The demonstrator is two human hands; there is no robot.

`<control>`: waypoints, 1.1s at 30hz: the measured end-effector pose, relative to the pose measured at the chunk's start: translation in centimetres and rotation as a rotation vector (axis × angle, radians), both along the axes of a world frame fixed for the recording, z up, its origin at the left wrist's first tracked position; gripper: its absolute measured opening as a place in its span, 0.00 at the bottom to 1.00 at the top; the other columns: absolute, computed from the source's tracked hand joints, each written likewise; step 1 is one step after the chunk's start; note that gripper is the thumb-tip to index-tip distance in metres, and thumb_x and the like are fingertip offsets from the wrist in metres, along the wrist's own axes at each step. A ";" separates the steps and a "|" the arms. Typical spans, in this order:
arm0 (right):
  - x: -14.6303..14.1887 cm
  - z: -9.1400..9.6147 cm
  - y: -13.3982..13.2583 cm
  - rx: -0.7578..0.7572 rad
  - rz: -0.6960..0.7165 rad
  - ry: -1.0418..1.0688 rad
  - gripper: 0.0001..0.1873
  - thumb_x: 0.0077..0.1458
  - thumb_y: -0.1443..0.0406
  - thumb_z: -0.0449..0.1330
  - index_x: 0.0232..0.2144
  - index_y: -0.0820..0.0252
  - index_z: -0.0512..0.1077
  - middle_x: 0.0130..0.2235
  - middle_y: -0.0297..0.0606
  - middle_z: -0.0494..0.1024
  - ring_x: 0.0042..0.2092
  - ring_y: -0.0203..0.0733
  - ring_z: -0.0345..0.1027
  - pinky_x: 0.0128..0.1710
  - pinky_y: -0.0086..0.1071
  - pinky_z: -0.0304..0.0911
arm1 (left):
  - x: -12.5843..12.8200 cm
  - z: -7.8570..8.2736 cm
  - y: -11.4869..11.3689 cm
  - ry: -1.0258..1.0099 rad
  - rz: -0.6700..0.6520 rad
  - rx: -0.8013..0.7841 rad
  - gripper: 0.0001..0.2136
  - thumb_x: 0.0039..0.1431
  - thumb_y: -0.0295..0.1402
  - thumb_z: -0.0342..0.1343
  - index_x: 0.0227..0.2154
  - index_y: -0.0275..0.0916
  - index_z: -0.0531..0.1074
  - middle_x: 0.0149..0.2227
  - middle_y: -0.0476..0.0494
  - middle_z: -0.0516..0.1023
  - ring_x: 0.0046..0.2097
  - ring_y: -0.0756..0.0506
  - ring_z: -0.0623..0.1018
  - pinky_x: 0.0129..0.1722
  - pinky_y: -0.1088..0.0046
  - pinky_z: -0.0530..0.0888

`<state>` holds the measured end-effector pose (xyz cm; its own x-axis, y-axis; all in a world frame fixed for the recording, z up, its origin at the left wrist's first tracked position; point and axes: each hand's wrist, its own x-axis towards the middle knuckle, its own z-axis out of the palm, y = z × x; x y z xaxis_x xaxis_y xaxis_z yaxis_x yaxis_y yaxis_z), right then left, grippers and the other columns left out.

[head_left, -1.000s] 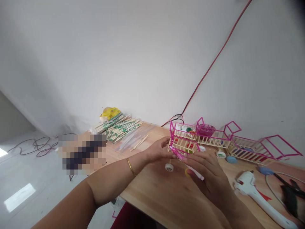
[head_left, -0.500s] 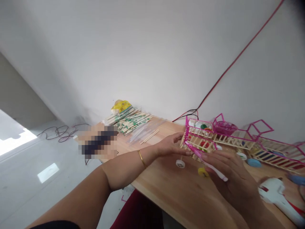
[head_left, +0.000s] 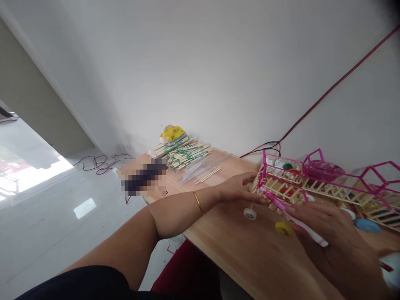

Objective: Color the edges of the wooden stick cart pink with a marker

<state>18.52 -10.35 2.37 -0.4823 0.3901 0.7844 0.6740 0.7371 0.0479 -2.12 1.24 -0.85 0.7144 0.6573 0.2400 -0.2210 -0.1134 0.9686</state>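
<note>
My left hand (head_left: 242,189) holds the near end of a small cart-like model (head_left: 281,187) made of wooden sticks, fingers around its end. Bright pink coats some of the model's edges and rails. Bottle caps serve as its wheels: a white cap (head_left: 250,214) and a yellow cap (head_left: 283,228) show on the near side. In my right hand (head_left: 334,237) is a pen-shaped tool (head_left: 308,229), white at the rear and pink toward the tip. Its tip meets the model's pink corner near my left fingers. Whether it is a marker or a brush, I cannot tell.
Loose wooden sticks (head_left: 190,154) with green wrappers lie by a yellow bag (head_left: 172,134). Clear strips (head_left: 196,166) are beside them. A pink bowl (head_left: 325,171), a blue cap (head_left: 368,226) and another stick frame (head_left: 383,208) stand right. A white glue gun (head_left: 389,266) is partly hidden.
The view has swung left, so everything sits further right in the picture. Both hands keep their holds, and the tool's tip remains at the model's pink corner.
</note>
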 end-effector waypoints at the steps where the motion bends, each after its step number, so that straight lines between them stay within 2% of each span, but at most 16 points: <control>1: 0.0 0.0 0.0 0.005 0.000 -0.002 0.17 0.61 0.68 0.59 0.52 0.52 0.70 0.40 0.39 0.78 0.43 0.47 0.70 0.44 0.41 0.63 | 0.0 0.1 -0.1 0.002 0.002 -0.002 0.40 0.37 0.43 0.75 0.56 0.39 0.71 0.59 0.37 0.74 0.65 0.33 0.68 0.67 0.54 0.61; 7: 0.0 -0.2 -0.2 -0.025 0.007 0.016 0.17 0.61 0.67 0.59 0.53 0.52 0.70 0.41 0.40 0.77 0.44 0.47 0.70 0.44 0.41 0.64 | 0.0 -0.1 -0.1 0.060 0.007 0.070 0.38 0.40 0.39 0.74 0.58 0.41 0.69 0.60 0.40 0.74 0.66 0.35 0.67 0.68 0.55 0.61; 12: 0.9 -0.4 -0.2 -0.058 -0.070 0.079 0.18 0.59 0.68 0.61 0.50 0.48 0.73 0.41 0.39 0.77 0.40 0.47 0.72 0.40 0.41 0.65 | -0.1 -0.5 0.2 -0.013 0.014 0.037 0.38 0.41 0.42 0.74 0.57 0.40 0.70 0.59 0.38 0.74 0.64 0.35 0.69 0.66 0.56 0.64; 15: 1.0 -0.3 -0.1 -0.060 -0.063 0.085 0.18 0.59 0.68 0.60 0.51 0.46 0.73 0.39 0.39 0.78 0.40 0.48 0.72 0.39 0.42 0.65 | 0.0 -0.5 0.1 -0.020 0.013 0.034 0.38 0.40 0.43 0.74 0.56 0.40 0.71 0.59 0.38 0.74 0.64 0.34 0.69 0.66 0.55 0.63; 20: 0.7 0.0 0.0 0.008 -0.038 0.021 0.14 0.60 0.66 0.60 0.48 0.52 0.72 0.39 0.40 0.79 0.41 0.47 0.72 0.42 0.42 0.63 | 0.3 -0.5 0.1 -0.072 0.062 0.008 0.40 0.37 0.42 0.75 0.56 0.38 0.70 0.58 0.35 0.74 0.65 0.33 0.67 0.67 0.54 0.62; 24: 1.2 0.1 -0.2 0.018 -0.137 0.054 0.10 0.60 0.66 0.59 0.46 0.55 0.72 0.39 0.42 0.78 0.42 0.47 0.72 0.43 0.41 0.63 | 0.5 -0.6 0.5 -0.105 0.121 0.004 0.41 0.35 0.39 0.77 0.56 0.39 0.70 0.59 0.35 0.73 0.64 0.33 0.68 0.66 0.53 0.62; 26: 1.3 0.3 -0.4 0.047 -0.168 0.057 0.11 0.61 0.67 0.58 0.46 0.59 0.72 0.40 0.44 0.78 0.43 0.48 0.71 0.43 0.41 0.62 | 0.6 -0.5 0.6 -0.132 0.121 0.000 0.39 0.38 0.39 0.76 0.56 0.39 0.70 0.59 0.35 0.73 0.63 0.33 0.70 0.65 0.54 0.63; 28: 1.0 0.6 -0.5 0.053 -0.152 0.048 0.12 0.60 0.68 0.58 0.47 0.60 0.72 0.40 0.44 0.78 0.44 0.47 0.71 0.43 0.40 0.63 | 0.8 -0.3 0.5 -0.136 0.107 0.012 0.36 0.41 0.37 0.75 0.55 0.39 0.71 0.59 0.35 0.73 0.63 0.34 0.70 0.65 0.55 0.63; 33: -0.3 1.1 -0.8 0.063 -0.076 0.057 0.16 0.57 0.72 0.60 0.48 0.59 0.71 0.39 0.41 0.79 0.42 0.43 0.72 0.45 0.39 0.64 | 1.2 -0.3 0.2 -0.126 0.113 0.006 0.36 0.40 0.37 0.76 0.55 0.39 0.71 0.59 0.36 0.73 0.62 0.35 0.70 0.64 0.57 0.63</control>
